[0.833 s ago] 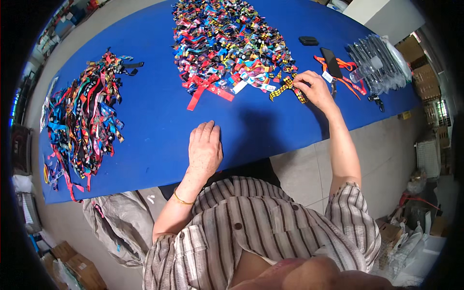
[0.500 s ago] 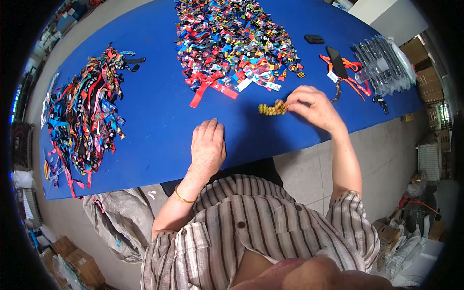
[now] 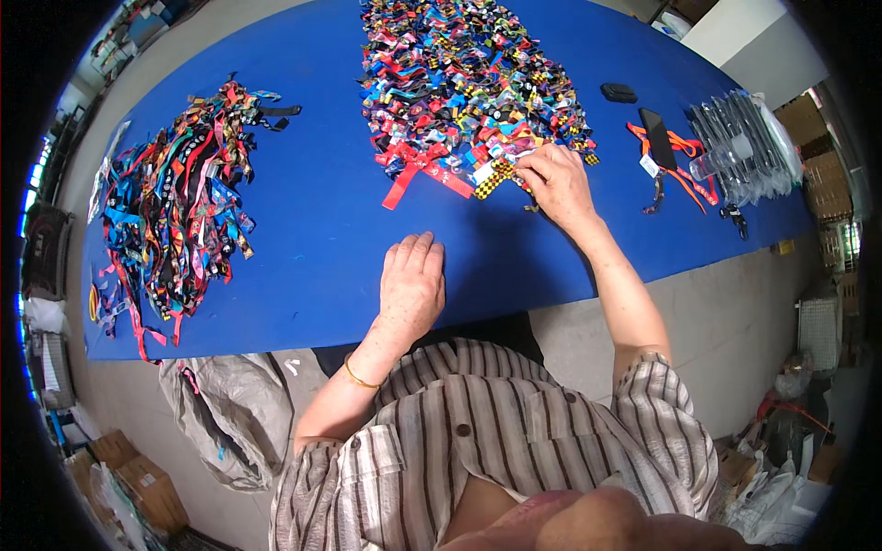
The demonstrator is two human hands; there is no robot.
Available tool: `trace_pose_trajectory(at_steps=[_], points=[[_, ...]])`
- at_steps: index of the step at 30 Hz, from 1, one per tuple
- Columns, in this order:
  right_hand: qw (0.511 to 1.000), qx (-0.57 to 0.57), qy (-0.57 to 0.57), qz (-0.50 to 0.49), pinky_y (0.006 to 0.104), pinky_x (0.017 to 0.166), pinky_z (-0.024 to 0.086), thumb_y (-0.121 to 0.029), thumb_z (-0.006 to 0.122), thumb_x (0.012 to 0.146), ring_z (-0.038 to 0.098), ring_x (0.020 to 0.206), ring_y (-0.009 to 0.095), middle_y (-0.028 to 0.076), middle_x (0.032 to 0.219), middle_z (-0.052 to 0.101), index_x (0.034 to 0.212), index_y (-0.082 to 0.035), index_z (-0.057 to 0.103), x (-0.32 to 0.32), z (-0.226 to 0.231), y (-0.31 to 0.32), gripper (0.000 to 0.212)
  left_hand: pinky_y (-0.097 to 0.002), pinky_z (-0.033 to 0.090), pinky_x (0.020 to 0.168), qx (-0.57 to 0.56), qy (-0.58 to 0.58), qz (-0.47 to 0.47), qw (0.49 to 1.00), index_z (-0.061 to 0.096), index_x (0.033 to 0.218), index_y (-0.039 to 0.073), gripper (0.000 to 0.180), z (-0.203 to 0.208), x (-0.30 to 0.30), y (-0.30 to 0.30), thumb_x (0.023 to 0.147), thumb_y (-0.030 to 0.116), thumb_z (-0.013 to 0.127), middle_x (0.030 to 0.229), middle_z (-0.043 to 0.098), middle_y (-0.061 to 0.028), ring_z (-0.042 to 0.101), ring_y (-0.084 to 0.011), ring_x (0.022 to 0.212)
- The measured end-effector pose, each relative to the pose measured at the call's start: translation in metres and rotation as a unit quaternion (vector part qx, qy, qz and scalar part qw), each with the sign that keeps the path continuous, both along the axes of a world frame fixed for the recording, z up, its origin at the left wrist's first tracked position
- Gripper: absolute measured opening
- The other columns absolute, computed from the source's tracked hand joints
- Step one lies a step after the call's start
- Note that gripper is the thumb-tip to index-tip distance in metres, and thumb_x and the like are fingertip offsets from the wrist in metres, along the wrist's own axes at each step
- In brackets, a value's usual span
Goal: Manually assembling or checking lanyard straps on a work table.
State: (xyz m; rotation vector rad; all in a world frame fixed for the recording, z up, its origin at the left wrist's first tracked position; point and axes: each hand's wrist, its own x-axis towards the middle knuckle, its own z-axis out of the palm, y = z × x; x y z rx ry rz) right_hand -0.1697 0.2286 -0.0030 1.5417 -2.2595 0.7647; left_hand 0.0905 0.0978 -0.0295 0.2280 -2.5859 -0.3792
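My right hand point(image 3: 562, 186) pinches a yellow-and-black checkered ribbon piece point(image 3: 494, 178) at the near edge of a large heap of colourful ribbon pieces point(image 3: 473, 87). The checkered tails hang over the heap's near edge, and the part under my fingertips is hidden. Just left of it on that edge lies a red ribbon piece point(image 3: 415, 165) with spread tails. My left hand point(image 3: 412, 283) rests flat on the blue table point(image 3: 317, 266), palm down and fingers stretched out, holding nothing.
At left lies a bundle of long multicoloured straps point(image 3: 179, 207). To the right are a small black case point(image 3: 618, 93), a black phone point(image 3: 656, 138) on orange straps, and a stack of clear plastic packets point(image 3: 749, 151). A grey sack point(image 3: 225, 413) lies below the table's near edge.
My right hand has moved up and left, bringing the checkered ribbon piece from bare tabletop to the heap's near edge. My left hand stays flat on the table.
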Motion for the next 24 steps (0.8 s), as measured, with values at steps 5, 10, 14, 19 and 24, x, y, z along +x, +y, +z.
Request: trace_pose_trajectory(at_steps=[5,10,14,19,24], points=[[0.998,-0.048,0.041,-0.013,0.0383,0.077,0.042,-0.017,0.074,0.078,0.058,0.088,0.022,0.002,0.085,0.061,0.086,-0.013,0.068,-0.003,-0.003,-0.013,0.011,-0.0469,0.042,0.096,0.003,-0.013,-0.005,1.000,0.059,0.110,-0.003,0.035,0.002,0.000,-0.002,0.076,0.004,0.063,0.120,0.058,-0.0190,0.054,-0.0352,0.112],[0.996,-0.049,0.079,-0.016,0.0381,0.076,0.041,-0.017,0.075,0.078,0.058,0.085,0.023,0.002,0.084,0.060,0.085,-0.012,0.068,-0.005,0.000,-0.021,0.011,-0.0469,0.042,0.096,0.002,0.000,-0.008,1.000,0.059,0.110,-0.003,0.036,0.001,-0.002,-0.003,0.076,0.004,0.063,0.120,0.058,-0.0188,0.054,-0.0348,0.112],[0.993,-0.045,0.104,-0.023,0.0380,0.075,0.041,-0.015,0.074,0.078,0.058,0.084,0.023,0.002,0.083,0.059,0.084,-0.012,0.066,-0.009,-0.001,-0.024,0.011,-0.0470,0.042,0.096,0.003,-0.002,-0.007,1.000,0.059,0.110,-0.003,0.035,0.001,-0.001,-0.002,0.076,0.004,0.063,0.120,0.058,-0.0187,0.053,-0.0347,0.112],[0.990,-0.038,0.131,-0.033,0.0372,0.074,0.041,-0.013,0.073,0.078,0.058,0.084,0.023,0.002,0.085,0.060,0.085,-0.011,0.065,-0.016,-0.004,-0.030,0.010,-0.0471,0.041,0.097,0.000,-0.015,-0.004,1.000,0.059,0.111,-0.002,0.035,0.001,-0.001,-0.001,0.077,0.005,0.063,0.121,0.058,-0.0183,0.053,-0.0346,0.113],[0.991,0.010,0.115,-0.061,0.0388,0.073,0.043,-0.013,0.071,0.080,0.060,0.084,0.024,0.004,0.083,0.061,0.086,-0.011,0.064,-0.014,0.001,-0.036,0.009,-0.0465,0.043,0.097,0.006,0.008,0.000,1.000,0.059,0.111,-0.002,0.039,0.003,0.000,0.000,0.072,0.000,0.063,0.119,0.058,-0.0184,0.054,-0.0358,0.112]])
